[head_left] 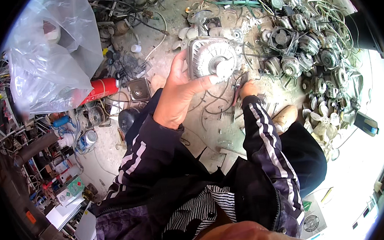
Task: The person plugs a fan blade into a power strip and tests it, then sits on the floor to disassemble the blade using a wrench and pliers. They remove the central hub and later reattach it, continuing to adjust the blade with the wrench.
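My left hand is raised in front of me, its thumb and fingers closed on a silvery metal fan motor. The motor has a squarish frame, a ribbed round body and a pale round hub facing up. Lower and to the right, my right hand is closed on a red-handled tool that looks like pliers, close to the floor. Part of the tool is hidden by the fingers. Loose dark wires lie on the floor between the two hands.
Several small motors are heaped at right, with loose fan blades below them. A clear plastic bag fills the upper left, beside a red cylinder. Cables tangle along the far right. My shoe stands near the motor heap.
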The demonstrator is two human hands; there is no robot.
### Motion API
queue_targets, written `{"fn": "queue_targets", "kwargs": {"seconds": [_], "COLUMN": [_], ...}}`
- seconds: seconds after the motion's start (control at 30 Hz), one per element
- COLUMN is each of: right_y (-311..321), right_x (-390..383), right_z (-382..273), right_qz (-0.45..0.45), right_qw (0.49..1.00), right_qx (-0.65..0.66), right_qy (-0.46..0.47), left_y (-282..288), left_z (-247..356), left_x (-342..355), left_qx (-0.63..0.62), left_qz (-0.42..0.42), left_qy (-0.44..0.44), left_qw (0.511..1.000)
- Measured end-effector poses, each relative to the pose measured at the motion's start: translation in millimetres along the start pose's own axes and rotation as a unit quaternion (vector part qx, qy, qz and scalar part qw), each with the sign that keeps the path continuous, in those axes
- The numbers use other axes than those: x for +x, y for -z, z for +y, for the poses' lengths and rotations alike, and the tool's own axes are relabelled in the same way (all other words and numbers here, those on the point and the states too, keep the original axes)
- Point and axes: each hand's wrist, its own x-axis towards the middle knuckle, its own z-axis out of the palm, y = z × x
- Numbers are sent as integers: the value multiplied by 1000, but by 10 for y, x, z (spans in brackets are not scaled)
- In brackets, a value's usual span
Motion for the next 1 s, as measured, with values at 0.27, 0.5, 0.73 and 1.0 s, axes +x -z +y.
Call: {"fn": "queue_targets", "kwargs": {"seconds": [0.27,0.5,0.73,1.0], "right_y": [344,1678,3810,3390], "right_x": [-360,-619,-2538,-2677], "right_z": [-141,24,-207,-17], "right_qz": [-137,116,-109,-418], "right_qw": [986,960,788,508], "right_qx": [-17,182,540,711], "right_qy": [91,176,275,249], "left_y": [168,153,327,266], "left_z": [1,159,233,191], "left_x": [-25,-27,-116,-102], "left_qx": [-76,-68,-97,-67], "left_qz": [49,18,18,-7], "left_qy": [18,-70,-61,-21], "left_qw": [996,995,993,998]}}
